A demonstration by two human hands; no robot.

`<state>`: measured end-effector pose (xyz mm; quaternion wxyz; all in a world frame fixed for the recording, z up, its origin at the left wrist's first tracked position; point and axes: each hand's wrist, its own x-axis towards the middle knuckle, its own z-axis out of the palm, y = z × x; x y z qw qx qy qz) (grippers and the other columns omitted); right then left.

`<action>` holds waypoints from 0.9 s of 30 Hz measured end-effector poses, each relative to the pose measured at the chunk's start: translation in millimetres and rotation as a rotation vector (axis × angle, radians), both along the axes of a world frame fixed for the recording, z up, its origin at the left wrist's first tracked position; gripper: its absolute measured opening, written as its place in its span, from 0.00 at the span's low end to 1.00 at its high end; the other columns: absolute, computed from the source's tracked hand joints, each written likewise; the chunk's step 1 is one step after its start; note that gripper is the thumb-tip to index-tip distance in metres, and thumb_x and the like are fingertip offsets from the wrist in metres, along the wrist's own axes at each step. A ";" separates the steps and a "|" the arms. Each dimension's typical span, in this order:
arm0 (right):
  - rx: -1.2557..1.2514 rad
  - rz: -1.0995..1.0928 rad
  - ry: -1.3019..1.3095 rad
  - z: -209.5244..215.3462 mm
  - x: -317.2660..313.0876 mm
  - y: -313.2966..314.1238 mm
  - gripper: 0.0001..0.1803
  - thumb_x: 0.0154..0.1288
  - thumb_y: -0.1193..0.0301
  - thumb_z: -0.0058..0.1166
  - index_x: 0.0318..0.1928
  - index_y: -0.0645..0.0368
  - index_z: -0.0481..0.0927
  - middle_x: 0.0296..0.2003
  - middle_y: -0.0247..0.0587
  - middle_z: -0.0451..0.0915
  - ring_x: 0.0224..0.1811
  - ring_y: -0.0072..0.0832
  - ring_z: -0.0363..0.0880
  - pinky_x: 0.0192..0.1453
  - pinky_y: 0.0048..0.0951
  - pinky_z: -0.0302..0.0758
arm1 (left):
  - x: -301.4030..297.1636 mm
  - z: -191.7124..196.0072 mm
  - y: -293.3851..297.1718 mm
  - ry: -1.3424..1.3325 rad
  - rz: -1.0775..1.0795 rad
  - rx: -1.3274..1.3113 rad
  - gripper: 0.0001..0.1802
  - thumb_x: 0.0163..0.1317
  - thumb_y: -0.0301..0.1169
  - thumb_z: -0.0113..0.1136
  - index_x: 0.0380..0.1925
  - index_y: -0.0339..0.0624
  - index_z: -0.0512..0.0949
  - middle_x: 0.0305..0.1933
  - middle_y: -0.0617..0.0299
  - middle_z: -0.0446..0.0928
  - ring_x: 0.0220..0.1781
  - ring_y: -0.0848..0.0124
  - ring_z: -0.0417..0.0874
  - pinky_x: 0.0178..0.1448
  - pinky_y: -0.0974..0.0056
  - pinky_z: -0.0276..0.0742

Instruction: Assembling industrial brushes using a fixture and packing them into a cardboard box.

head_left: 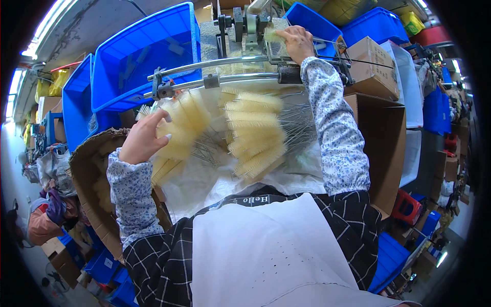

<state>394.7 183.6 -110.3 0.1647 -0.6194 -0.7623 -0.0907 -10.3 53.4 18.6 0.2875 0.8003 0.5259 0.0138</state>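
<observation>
While the machine [238,24] stands at the far side, the left pile [189,115] and right pile [258,125] of brushes lie nearer the person. The left hand [143,137], half open, thumb and fingers apart, is at the left pile, apparently gripping nothing. The right hand [298,45] curls its fingers at a blurred brush [272,36] by the machine; whether it pinches it cannot be told. Straying into moving parts could nip a fingertip; careless tugging could tangle the wires. Pale lettering marks the dark garment [353,230]; the carton's [372,66] print is illegible.
</observation>
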 end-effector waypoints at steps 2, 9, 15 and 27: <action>0.046 0.084 0.006 -7.7 7.5 5.5 0.19 0.57 0.75 0.40 0.46 0.40 0.75 0.42 0.30 0.72 0.53 0.29 0.62 0.58 0.39 0.52 | 4.5 0.7 1.3 0.025 -0.040 -0.020 0.19 0.41 0.20 0.55 0.37 0.41 0.68 0.32 0.57 0.71 0.24 0.73 0.71 0.30 0.71 0.69; 0.008 -0.404 -0.126 15.6 39.9 -39.7 0.31 0.48 0.57 0.55 0.54 0.48 0.66 0.48 0.34 0.68 0.53 0.32 0.61 0.52 0.41 0.57 | -18.0 16.8 -1.1 -0.441 0.162 -0.082 0.21 0.39 0.16 0.49 0.38 0.39 0.69 0.30 0.66 0.69 0.25 0.83 0.67 0.27 0.78 0.61; -0.031 -0.326 0.173 -1.2 45.5 -36.8 0.22 0.50 0.61 0.52 0.48 0.51 0.72 0.43 0.33 0.75 0.47 0.34 0.69 0.50 0.41 0.61 | -38.8 34.7 0.1 -0.807 0.215 0.031 0.23 0.41 0.13 0.49 0.41 0.37 0.65 0.38 0.65 0.68 0.40 0.78 0.70 0.44 0.75 0.66; -0.028 -0.248 0.223 5.8 -65.4 -19.6 0.18 0.51 0.66 0.49 0.44 0.58 0.73 0.38 0.43 0.74 0.42 0.37 0.72 0.45 0.37 0.69 | -42.2 55.4 -2.6 -0.808 0.211 0.150 0.23 0.49 0.21 0.56 0.47 0.39 0.63 0.42 0.62 0.70 0.43 0.76 0.71 0.47 0.72 0.66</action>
